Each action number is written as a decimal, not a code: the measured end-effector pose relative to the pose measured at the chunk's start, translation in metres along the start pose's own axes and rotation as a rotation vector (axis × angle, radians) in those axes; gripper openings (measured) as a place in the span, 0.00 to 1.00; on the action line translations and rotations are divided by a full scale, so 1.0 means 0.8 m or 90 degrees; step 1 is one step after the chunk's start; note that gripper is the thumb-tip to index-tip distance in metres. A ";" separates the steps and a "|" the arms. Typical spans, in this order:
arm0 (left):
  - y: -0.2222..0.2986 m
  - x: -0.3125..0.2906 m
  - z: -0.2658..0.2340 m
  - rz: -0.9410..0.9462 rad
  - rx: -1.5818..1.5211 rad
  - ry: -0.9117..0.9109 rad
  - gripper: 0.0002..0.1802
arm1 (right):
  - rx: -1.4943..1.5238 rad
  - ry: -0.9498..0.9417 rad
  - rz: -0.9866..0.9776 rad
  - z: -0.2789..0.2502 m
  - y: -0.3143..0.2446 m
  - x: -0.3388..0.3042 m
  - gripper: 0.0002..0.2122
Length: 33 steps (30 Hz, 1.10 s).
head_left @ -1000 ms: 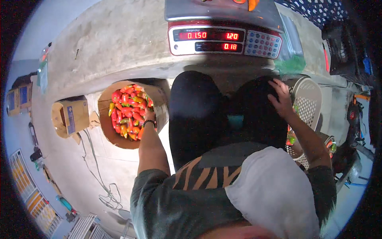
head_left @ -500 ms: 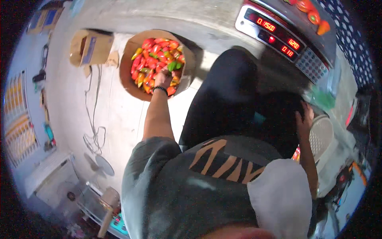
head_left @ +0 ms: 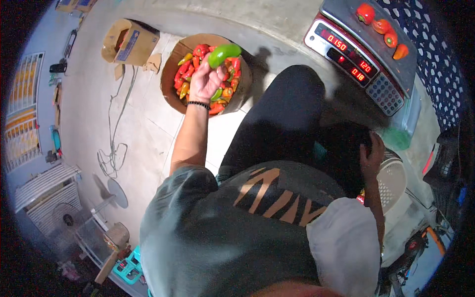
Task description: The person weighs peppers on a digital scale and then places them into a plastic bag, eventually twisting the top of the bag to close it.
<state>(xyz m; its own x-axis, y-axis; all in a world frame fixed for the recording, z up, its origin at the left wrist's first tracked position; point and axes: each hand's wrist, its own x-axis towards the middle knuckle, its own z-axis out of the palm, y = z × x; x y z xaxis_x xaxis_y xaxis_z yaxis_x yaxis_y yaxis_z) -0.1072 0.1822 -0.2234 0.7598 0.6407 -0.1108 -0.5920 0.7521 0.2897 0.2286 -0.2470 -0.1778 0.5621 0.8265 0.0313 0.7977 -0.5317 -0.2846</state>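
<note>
My left hand [head_left: 207,81] is closed on a green pepper [head_left: 224,55], lifted over a cardboard box [head_left: 171,99] of mostly red peppers [head_left: 187,69]. Yellow, orange and a few green ones are mixed in with them. A dark beaded bracelet [head_left: 199,104] circles my left wrist. On the right, my right hand [head_left: 372,156] lies on my dark-clad leg with its fingers apart and nothing in it.
A digital scale [head_left: 346,54] with lit red digits stands at the upper right, several red peppers [head_left: 381,26] on its plate. A pale perforated basket [head_left: 392,179] sits beside my right arm. Another cardboard box [head_left: 143,45] and a cable [head_left: 113,133] lie on the left.
My left hand has risen out of the peppers, bringing up the green pepper. The view has shifted slightly. My right hand remains on the leg.
</note>
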 end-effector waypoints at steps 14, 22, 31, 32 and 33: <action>-0.166 -0.016 0.149 -0.227 0.490 -0.264 0.11 | 0.334 -0.195 -0.143 -0.042 -0.190 0.057 0.28; -0.063 0.038 -0.135 0.074 1.004 0.454 0.14 | 0.375 -0.007 0.136 -0.026 -0.112 0.022 0.22; -0.047 0.074 -0.229 -0.313 1.346 0.520 0.28 | 0.175 0.001 0.221 -0.009 -0.032 0.002 0.22; -0.045 0.084 -0.237 -0.404 1.385 0.501 0.27 | 0.171 -0.003 0.220 -0.007 -0.038 0.006 0.22; -0.043 0.094 -0.243 -0.497 1.421 0.478 0.25 | 0.235 -0.009 0.254 -0.006 -0.046 0.009 0.22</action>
<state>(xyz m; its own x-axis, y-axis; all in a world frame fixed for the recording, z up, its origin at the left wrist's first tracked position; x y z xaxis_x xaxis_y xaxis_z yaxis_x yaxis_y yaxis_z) -0.0820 0.2348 -0.4265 0.1404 0.7504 -0.6459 0.9899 -0.0939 0.1061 0.2047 -0.2226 -0.1622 0.8000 0.5780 -0.1607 0.3918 -0.7062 -0.5897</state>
